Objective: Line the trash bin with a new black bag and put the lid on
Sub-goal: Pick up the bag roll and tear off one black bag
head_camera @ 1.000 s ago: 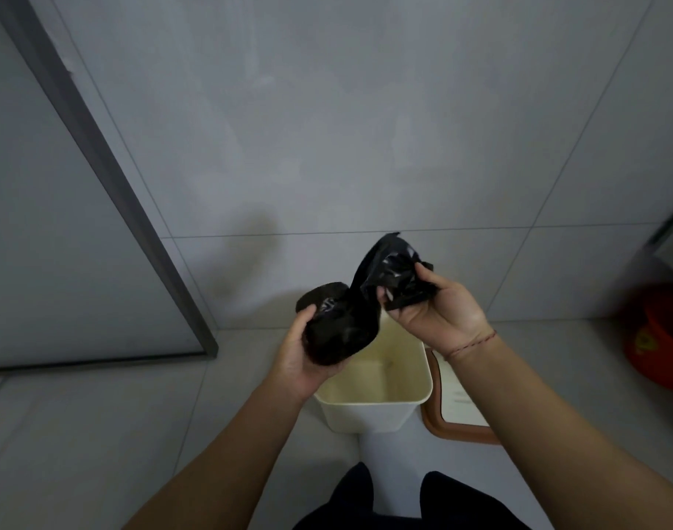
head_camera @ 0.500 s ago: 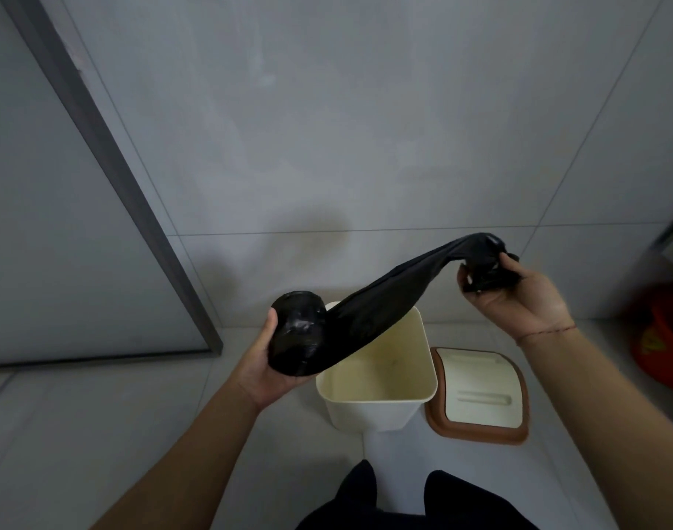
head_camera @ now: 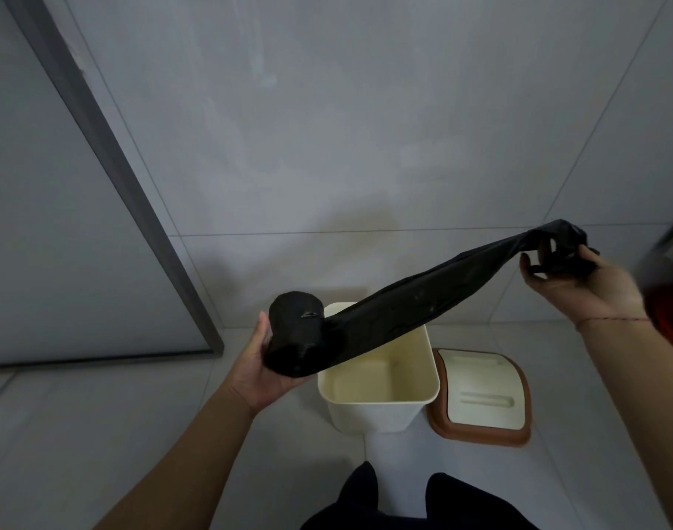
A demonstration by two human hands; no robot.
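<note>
My left hand [head_camera: 252, 371] grips a roll of black bags [head_camera: 296, 332] above the left rim of the cream trash bin [head_camera: 381, 411], which stands open and empty on the floor. A black bag [head_camera: 434, 298] stretches taut from the roll up to the right, where my right hand [head_camera: 579, 283] clutches its bunched end. The bag crosses over the bin's back edge. The lid [head_camera: 480, 395], cream with a brown border, lies flat on the floor just right of the bin.
A grey tiled wall rises right behind the bin. A dark metal door frame [head_camera: 109, 174] slants down at the left. A red tub [head_camera: 671, 319] sits at the right edge. My dark trouser legs [head_camera: 404, 506] show at the bottom.
My right hand has pulled the bag's end farther right and up, drawing a longer length off the roll. My left hand with the roll stayed near the bin's left rim.
</note>
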